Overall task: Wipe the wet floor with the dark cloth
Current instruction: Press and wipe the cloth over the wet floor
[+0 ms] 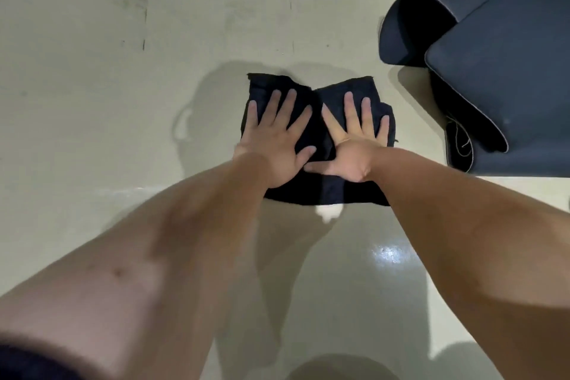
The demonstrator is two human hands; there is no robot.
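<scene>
Pressing flat on one dark cloth (320, 139): left hand (277, 145) and right hand (354, 148), two in all, fingers spread wide, thumbs touching. Cloth lies on pale floor (92, 102), glossy patch nearer the person. One dark mat (493, 71), curled, to the right. No legible writing.

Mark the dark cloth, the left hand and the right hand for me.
dark cloth (320, 191), head view, on its near edge below the wrists.
left hand (277, 145), head view, on the back of the hand, pressed flat on the cloth.
right hand (354, 148), head view, on the back of the hand, also flat.
</scene>
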